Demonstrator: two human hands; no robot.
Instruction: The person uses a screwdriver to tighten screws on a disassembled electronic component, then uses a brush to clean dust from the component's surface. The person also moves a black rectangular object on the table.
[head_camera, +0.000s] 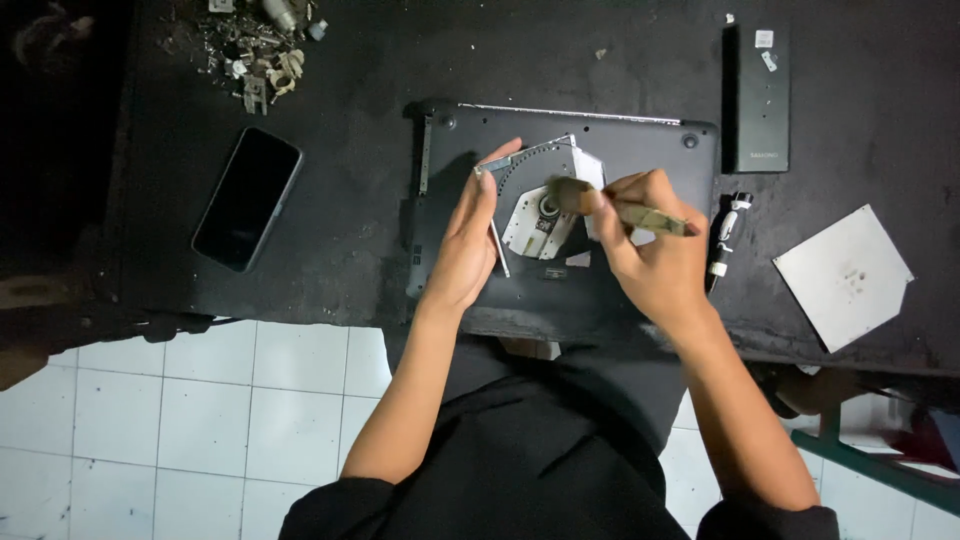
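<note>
Right hand (655, 250) gripping brush (610, 205) over disc drive (535, 205) in left hand's (468, 245) grasp; phone (247, 198), metal cover (843, 275) aside.

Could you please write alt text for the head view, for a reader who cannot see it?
Seen from above, a person's left hand steadies an opened disc drive on an upturned black laptop while the right hand holds a small brush to it. On the dark table lie a phone, a scrap pile and a metal plate.
</note>
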